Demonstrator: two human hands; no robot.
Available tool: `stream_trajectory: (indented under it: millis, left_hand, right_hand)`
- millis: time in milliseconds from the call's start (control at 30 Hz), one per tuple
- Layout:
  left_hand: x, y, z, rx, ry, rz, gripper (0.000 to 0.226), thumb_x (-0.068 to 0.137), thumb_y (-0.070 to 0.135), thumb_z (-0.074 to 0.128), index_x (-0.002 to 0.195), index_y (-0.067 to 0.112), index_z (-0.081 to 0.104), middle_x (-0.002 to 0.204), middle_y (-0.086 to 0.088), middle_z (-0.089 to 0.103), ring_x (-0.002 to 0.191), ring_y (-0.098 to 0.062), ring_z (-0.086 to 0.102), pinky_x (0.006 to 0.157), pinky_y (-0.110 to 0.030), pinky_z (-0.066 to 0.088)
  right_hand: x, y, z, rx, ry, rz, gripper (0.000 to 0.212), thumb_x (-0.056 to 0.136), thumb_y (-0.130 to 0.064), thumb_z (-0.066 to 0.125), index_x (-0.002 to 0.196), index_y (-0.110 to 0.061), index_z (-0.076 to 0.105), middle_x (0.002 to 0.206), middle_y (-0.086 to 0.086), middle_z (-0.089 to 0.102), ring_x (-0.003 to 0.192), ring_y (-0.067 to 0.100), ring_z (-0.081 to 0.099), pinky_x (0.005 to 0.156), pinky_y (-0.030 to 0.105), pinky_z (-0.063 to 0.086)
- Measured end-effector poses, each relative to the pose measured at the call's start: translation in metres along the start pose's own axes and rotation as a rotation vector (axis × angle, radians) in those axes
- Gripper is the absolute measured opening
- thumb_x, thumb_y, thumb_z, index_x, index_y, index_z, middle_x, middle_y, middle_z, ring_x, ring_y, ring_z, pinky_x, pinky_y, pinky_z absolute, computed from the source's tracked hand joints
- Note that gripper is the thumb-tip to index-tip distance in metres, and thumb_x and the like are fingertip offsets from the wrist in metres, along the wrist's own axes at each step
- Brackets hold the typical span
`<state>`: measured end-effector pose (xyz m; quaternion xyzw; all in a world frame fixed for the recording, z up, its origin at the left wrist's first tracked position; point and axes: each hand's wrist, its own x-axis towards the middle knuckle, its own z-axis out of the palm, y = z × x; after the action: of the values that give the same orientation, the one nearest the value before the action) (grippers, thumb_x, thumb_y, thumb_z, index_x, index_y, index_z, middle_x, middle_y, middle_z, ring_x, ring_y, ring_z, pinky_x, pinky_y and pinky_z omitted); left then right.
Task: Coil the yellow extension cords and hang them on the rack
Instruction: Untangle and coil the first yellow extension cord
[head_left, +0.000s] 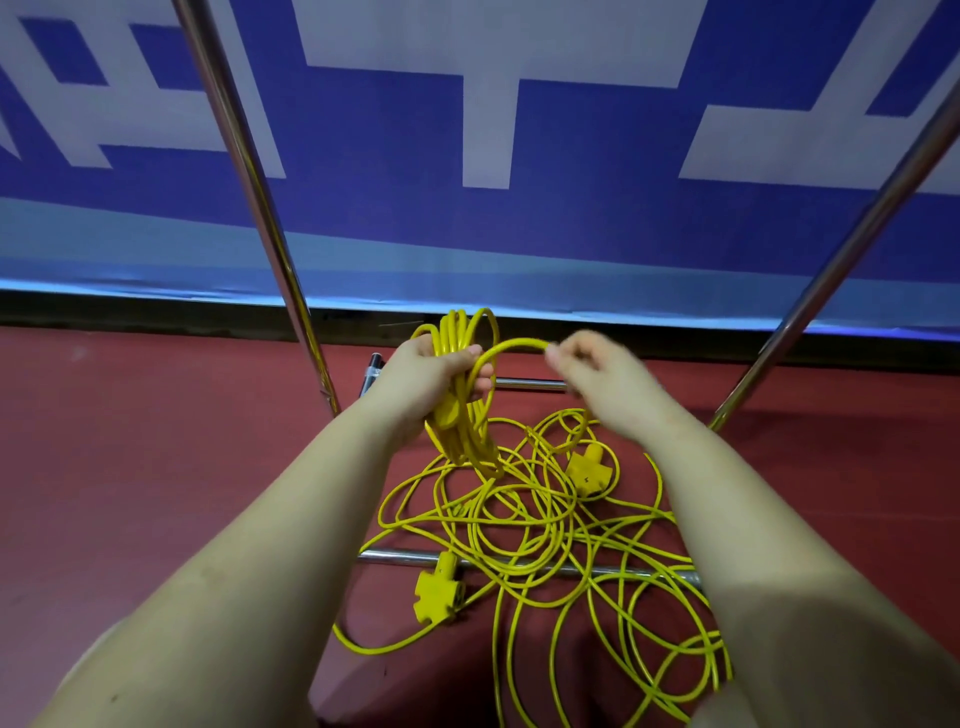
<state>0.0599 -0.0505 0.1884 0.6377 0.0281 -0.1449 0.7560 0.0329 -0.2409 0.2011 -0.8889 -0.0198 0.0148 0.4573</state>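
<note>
My left hand (423, 387) grips a bundle of coiled yellow cord (462, 338) upright above the floor; the loops stick out above and below my fist. My right hand (602, 376) pinches a strand of the same cord (514, 345) that arcs over from the bundle. Below both hands a loose tangle of yellow cord (530, 519) lies on the red floor. Two yellow socket blocks lie in it, one at the right (587, 470) and one at the lower left (436, 592). The metal rack's two slanted poles (254, 197) rise on either side of my hands.
The rack's low crossbars lie on the floor, one under the tangle (405, 558) and one behind my hands (530, 384). A blue and white banner (467, 130) stands just beyond. A dark marker-like object (373, 371) lies by the left pole's foot.
</note>
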Motion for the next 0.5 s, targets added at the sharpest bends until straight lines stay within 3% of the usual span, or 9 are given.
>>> stream_trajectory:
  millis: [67, 133, 267, 400, 500]
  left_hand:
    - [0.001, 0.001, -0.005, 0.038, -0.034, -0.024, 0.004, 0.093, 0.008, 0.056, 0.094, 0.005, 0.054, 0.073, -0.009, 0.072, 0.067, -0.018, 0.07, 0.069, -0.034, 0.059]
    - [0.001, 0.002, -0.008, 0.099, -0.069, -0.035, 0.003, 0.093, 0.008, 0.056, 0.092, 0.007, 0.054, 0.073, -0.007, 0.073, 0.067, -0.017, 0.071, 0.072, -0.034, 0.058]
    - [0.002, 0.0, -0.008, 0.131, -0.093, -0.064, 0.005, 0.094, 0.009, 0.055, 0.089, 0.009, 0.055, 0.076, -0.008, 0.074, 0.07, -0.018, 0.071, 0.079, -0.036, 0.056]
    - [0.003, -0.002, -0.009, 0.155, -0.083, -0.067, 0.003, 0.094, 0.01, 0.055, 0.091, 0.008, 0.056, 0.077, -0.009, 0.074, 0.072, -0.019, 0.072, 0.08, -0.036, 0.056]
    - [0.001, -0.002, -0.005, 0.16, -0.1, -0.066, 0.004, 0.094, 0.01, 0.055, 0.092, 0.008, 0.055, 0.076, -0.008, 0.074, 0.073, -0.018, 0.072, 0.076, -0.033, 0.057]
  right_hand:
    - [0.002, -0.006, -0.007, 0.267, 0.19, -0.045, 0.022, 0.093, -0.032, 0.053, 0.073, -0.023, 0.055, 0.069, -0.007, 0.047, 0.066, 0.007, 0.041, 0.066, 0.023, 0.035]
    - [0.001, -0.008, -0.012, 0.313, 0.269, -0.056, 0.022, 0.091, -0.031, 0.058, 0.07, -0.023, 0.059, 0.072, -0.005, 0.049, 0.071, 0.007, 0.044, 0.068, 0.018, 0.036]
    - [-0.002, -0.007, -0.015, 0.193, 0.261, -0.052, 0.023, 0.083, -0.034, 0.068, 0.066, -0.021, 0.059, 0.065, -0.001, 0.037, 0.06, 0.011, 0.034, 0.055, 0.023, 0.031]
    - [-0.001, -0.004, -0.017, -0.042, 0.255, -0.081, 0.024, 0.075, -0.039, 0.074, 0.061, -0.027, 0.058, 0.067, -0.006, 0.038, 0.065, 0.011, 0.037, 0.064, 0.028, 0.032]
    - [-0.005, -0.005, -0.01, -0.144, 0.116, -0.072, 0.024, 0.072, -0.042, 0.076, 0.064, -0.027, 0.059, 0.066, -0.011, 0.044, 0.064, 0.004, 0.044, 0.063, 0.026, 0.035]
